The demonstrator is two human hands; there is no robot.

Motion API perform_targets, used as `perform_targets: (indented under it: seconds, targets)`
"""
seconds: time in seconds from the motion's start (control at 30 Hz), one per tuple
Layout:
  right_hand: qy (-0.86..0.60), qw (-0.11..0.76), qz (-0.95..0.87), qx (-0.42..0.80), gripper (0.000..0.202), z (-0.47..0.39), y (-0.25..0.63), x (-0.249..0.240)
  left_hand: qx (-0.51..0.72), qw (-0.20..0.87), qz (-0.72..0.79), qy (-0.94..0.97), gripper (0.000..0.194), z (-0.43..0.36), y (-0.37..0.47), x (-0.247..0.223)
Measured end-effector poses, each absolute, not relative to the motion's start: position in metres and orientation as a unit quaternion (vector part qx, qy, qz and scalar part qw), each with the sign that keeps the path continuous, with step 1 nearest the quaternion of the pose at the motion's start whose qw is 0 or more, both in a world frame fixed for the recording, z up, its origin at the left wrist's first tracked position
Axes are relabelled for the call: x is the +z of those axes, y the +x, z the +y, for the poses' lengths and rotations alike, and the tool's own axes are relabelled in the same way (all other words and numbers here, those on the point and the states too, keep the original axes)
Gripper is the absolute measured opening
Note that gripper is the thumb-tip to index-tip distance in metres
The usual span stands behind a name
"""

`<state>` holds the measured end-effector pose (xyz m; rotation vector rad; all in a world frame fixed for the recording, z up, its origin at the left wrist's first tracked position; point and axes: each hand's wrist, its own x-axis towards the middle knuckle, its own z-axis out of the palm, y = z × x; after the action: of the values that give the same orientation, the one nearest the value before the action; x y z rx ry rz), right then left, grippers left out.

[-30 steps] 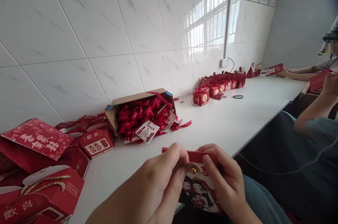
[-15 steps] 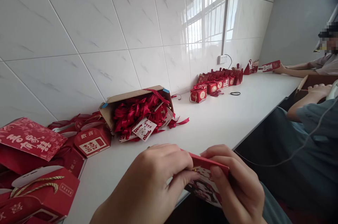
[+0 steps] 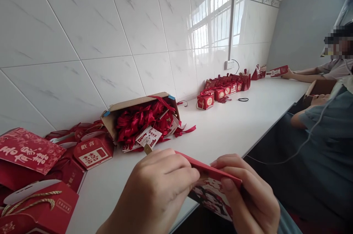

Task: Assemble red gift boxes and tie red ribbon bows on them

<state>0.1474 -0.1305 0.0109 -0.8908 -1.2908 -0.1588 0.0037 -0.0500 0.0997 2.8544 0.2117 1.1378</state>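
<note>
Between my hands, at the table's front edge, is a red printed gift box (image 3: 213,193) with a dark and white picture on the side facing me. My left hand (image 3: 162,186) is closed on its left end, thumb tucked behind the fingers. On the right end, my right hand (image 3: 248,190) pinches the box between thumb and fingers. A small gold-brown tip (image 3: 148,149) sticks out beyond my left knuckles; what it belongs to is hidden. Just past my hands lies a cardboard box (image 3: 110,123) full of red ribbons (image 3: 138,118) and white printed tags (image 3: 149,137).
Red gift boxes (image 3: 93,151), some with gold cord handles, crowd the left. More red boxes (image 3: 205,101) line the tiled wall farther along the white table (image 3: 220,127), near a black loop (image 3: 243,99). At right sits a person (image 3: 328,123); beyond, another person's hands hold a red box (image 3: 279,71).
My left thumb has moved in behind the fingers, and the gold-brown tip now shows past my knuckles. The view has shifted slightly. Both hands stay on the gift box.
</note>
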Motion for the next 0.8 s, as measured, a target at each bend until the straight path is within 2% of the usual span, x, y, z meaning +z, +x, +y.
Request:
perform_targets:
  seconds: [0.33, 0.47, 0.6, 0.8]
  targets:
    - [-0.389, 0.703, -0.589, -0.085, 0.026, -0.135, 0.145, 0.011, 0.375, 0.109, 0.136, 0.910, 0.011, -0.052, 0.001, 0.102]
    - [-0.379, 0.701, -0.594, -0.107, 0.026, -0.134, 0.147, 0.013, 0.397, 0.079, 0.153, 0.902, 0.014, -0.052, 0.002, 0.102]
    - [-0.358, 0.678, -0.625, -0.148, 0.015, -0.133, 0.152, 0.014, 0.403, 0.019, 0.103, 0.909, 0.010, -0.052, 0.001, 0.101]
    - [-0.364, 0.646, -0.636, -0.215, 0.011, -0.147, 0.157, 0.016, 0.379, 0.013, 0.060, 0.923, 0.014, -0.064, -0.009, 0.102]
